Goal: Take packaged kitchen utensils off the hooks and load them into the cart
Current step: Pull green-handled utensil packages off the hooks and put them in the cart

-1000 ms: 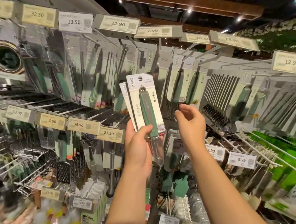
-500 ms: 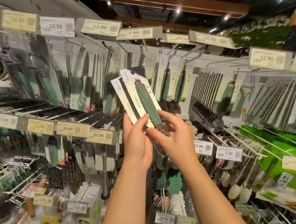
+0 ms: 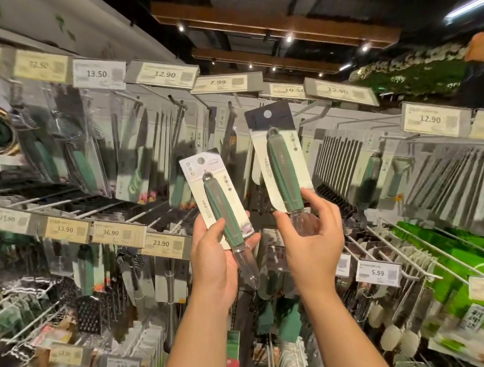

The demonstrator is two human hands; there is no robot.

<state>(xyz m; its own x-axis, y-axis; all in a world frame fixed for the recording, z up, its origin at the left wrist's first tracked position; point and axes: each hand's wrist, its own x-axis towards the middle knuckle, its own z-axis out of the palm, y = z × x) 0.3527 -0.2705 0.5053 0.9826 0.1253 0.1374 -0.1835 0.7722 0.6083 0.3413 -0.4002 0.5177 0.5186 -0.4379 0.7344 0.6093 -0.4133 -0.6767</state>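
Two packaged utensils are held up in front of the store display, one in each hand, apart from each other and off the hooks.

Left hand [image 3: 214, 266]: the thumb crosses the front of the left package [image 3: 218, 204] and the fingers curl behind its backing card, clamping it at the lower end of the green handle. This package has a white card with printed characters at the top. It tilts with its upper end to the left. A clear plastic cover over the tool's working end projects below the hand.

Right hand [image 3: 314, 245]: thumb and fingertips pinch the lower end of the right package [image 3: 283, 163], at the clear cover under the green handle. This card has a dark top section with a round hang hole and a white lower section. It sits higher than the left package and is nearly upright, leaning slightly left.

Behind both hands, rows of wire hooks [image 3: 408, 238] carry further packaged utensils [image 3: 347, 162], many with green handles. Price tags are mounted along the hook rails; legible values include 13.50 [image 3: 97, 74], 12.90 [image 3: 165, 74], 7.99 [image 3: 218, 82], 36.90 [image 3: 110, 232], 23.90 [image 3: 160, 243] and 5.59 [image 3: 377, 273]. Green packets [image 3: 460, 258] occupy the lower right. The cart is out of view.
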